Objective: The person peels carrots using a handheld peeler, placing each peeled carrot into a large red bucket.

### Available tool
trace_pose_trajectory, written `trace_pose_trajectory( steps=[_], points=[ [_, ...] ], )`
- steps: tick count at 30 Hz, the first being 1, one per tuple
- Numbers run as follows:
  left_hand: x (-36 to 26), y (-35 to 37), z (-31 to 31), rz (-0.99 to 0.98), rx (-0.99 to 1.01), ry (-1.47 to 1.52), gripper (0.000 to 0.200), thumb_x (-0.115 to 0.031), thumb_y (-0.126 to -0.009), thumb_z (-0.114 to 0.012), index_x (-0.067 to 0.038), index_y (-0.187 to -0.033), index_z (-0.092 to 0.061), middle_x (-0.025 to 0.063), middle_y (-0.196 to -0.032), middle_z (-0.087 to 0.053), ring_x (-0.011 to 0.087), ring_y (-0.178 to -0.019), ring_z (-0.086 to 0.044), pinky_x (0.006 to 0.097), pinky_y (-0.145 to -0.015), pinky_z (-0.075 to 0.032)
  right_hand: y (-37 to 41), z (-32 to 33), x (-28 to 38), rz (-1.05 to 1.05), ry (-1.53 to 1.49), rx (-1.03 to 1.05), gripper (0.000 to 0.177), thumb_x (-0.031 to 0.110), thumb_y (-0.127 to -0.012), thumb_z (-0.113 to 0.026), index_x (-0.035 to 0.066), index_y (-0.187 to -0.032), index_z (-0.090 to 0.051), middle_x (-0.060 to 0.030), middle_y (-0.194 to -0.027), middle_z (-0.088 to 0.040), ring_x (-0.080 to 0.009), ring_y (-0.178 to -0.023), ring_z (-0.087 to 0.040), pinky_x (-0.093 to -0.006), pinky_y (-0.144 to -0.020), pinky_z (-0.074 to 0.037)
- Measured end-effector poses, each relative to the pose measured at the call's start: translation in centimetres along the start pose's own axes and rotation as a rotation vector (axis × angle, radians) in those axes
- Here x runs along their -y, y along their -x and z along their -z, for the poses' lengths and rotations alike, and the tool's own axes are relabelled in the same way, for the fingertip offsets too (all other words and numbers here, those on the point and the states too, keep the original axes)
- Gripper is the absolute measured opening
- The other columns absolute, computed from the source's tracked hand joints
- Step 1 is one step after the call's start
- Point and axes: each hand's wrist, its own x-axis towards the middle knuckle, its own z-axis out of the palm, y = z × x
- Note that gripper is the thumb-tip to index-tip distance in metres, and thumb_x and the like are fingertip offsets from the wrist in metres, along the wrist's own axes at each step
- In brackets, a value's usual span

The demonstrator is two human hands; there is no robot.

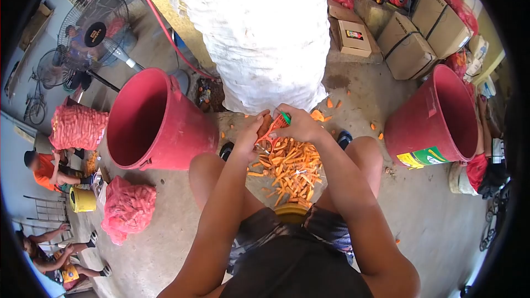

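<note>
My left hand (253,132) is closed around a brownish-orange root vegetable (265,126), partly hidden by the fingers. Right beside it, my right hand (300,125) grips an orange-red peeler (273,128); a small green part shows near the fingers. Both hands are close together between my knees. Below them lies a heap of orange peel strips (290,171), with a yellow rim (291,213) showing at its near edge.
A tall white woven sack (265,33) stands ahead. Large red bins flank me, one left (187,127) and one right (403,127). Filled red net bags (130,207), a fan (95,32) and two seated people are to the left; cardboard boxes (408,47) stand right.
</note>
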Motion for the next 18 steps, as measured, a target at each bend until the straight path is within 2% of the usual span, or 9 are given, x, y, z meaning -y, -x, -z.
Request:
trace_pose_trajectory(
  steps=[2, 4, 5, 7, 8, 10, 14, 16, 18],
  points=[
    [-0.4, 0.7, -0.5, 0.04, 0.041, 0.034, 0.042, -0.032, -0.112, -0.049, -0.022, -0.152, -0.056, 0.0002, -0.131, -0.068, 0.012, -0.102, -0.066, 0.0298, -0.071, -0.055, -0.1, 0.1, -0.1, -0.007, -0.005, -0.01, 0.048, 0.024, -0.079, -0.094, 0.009, -0.114, -0.065, -0.0041, -0.101, -0.07, -0.0149, -0.097, -0.063, -0.0342, -0.09, -0.051],
    [-1.1, 1.8, -1.1, 0.064, 0.026, -0.002, 0.042, -0.03, -0.114, -0.045, -0.012, -0.151, -0.056, 0.0031, -0.126, -0.069, 0.012, -0.087, -0.066, 0.0288, -0.072, -0.057, -0.5, 0.2, -1.2, 0.066, -0.016, -0.042, 0.051, 0.028, -0.078, -0.095, 0.01, -0.115, -0.065, -0.0043, -0.097, -0.07, -0.0153, -0.093, -0.064, -0.0356, -0.085, -0.053],
    [-0.9, 1.7, -0.9, 0.064, 0.026, -0.002, 0.042, -0.03, -0.114, -0.045, -0.012, -0.151, -0.056, 0.0031, -0.126, -0.069, 0.012, -0.087, -0.066, 0.0288, -0.072, -0.057, -0.9, 0.4, -1.7, 0.066, -0.016, -0.042, 0.051, 0.028, -0.078, -0.095, 0.01, -0.115, -0.065, -0.0043, -0.097, -0.07, -0.0153, -0.093, -0.064, -0.0356, -0.085, -0.053],
    [-0.6, 1.5, -0.3, 0.078, 0.07, -0.055, 0.038, -0.034, -0.114, -0.045, -0.021, -0.146, -0.061, -0.001, -0.117, -0.07, 0.0129, -0.085, -0.066, 0.0308, -0.065, -0.052, -1.6, 1.3, -2.5, -0.036, 0.036, -0.209, 0.054, 0.032, -0.077, -0.096, 0.011, -0.115, -0.065, -0.0046, -0.092, -0.07, -0.0165, -0.086, -0.065, -0.0372, -0.079, -0.055],
    [-0.4, 1.6, 0.0, 0.08, 0.07, -0.056, 0.038, -0.034, -0.114, -0.045, -0.021, -0.146, -0.061, -0.001, -0.117, -0.07, 0.0129, -0.085, -0.066, 0.0308, -0.065, -0.052, -1.9, 2.1, -2.9, -0.037, 0.035, -0.209, 0.054, 0.032, -0.077, -0.096, 0.011, -0.115, -0.065, -0.0046, -0.092, -0.07, -0.0165, -0.086, -0.065, -0.0372, -0.079, -0.055],
    [-0.6, 2.3, 0.0, 0.141, 0.104, -0.123, 0.038, -0.037, -0.114, -0.044, -0.021, -0.143, -0.063, -0.0018, -0.106, -0.069, 0.0127, -0.073, -0.06, 0.0306, -0.062, -0.05, -2.1, 3.8, -2.6, -0.191, 0.07, -0.352, 0.053, 0.029, -0.078, -0.094, 0.007, -0.118, -0.065, -0.0134, -0.101, -0.073, -0.0233, -0.094, -0.069, -0.0393, -0.088, -0.055],
    [-0.6, 2.3, 0.4, 0.158, 0.001, -0.108, 0.037, -0.036, -0.114, -0.044, -0.021, -0.142, -0.063, -0.001, -0.098, -0.065, 0.0129, -0.07, -0.056, 0.0307, -0.06, -0.048, -1.2, 3.7, -1.2, -0.278, 0.042, -0.324, 0.054, 0.029, -0.078, -0.094, 0.007, -0.118, -0.066, -0.013, -0.1, -0.073, -0.0222, -0.092, -0.069, -0.0382, -0.086, -0.056],
    [-0.3, 0.9, 0.9, 0.181, -0.124, 0.003, 0.036, -0.036, -0.115, -0.043, -0.021, -0.142, -0.063, 0.0002, -0.098, -0.065, 0.0131, -0.071, -0.057, 0.0314, -0.059, -0.047, -0.7, 0.9, -0.9, -0.062, 0.096, -0.178, 0.056, 0.033, -0.077, -0.096, 0.011, -0.119, -0.065, -0.0075, -0.096, -0.073, -0.0174, -0.089, -0.067, -0.0362, -0.082, -0.055],
    [-0.3, 1.0, -0.5, 0.137, -0.12, 0.141, 0.035, -0.036, -0.114, -0.045, -0.021, -0.14, -0.063, 0.0002, -0.097, -0.065, 0.0128, -0.072, -0.057, 0.0313, -0.059, -0.047, -0.3, -0.6, -0.9, 0.042, 0.036, -0.124, 0.056, 0.032, -0.077, -0.096, 0.01, -0.119, -0.065, -0.0079, -0.097, -0.073, -0.0176, -0.09, -0.067, -0.0363, -0.084, -0.055]
  ],
)
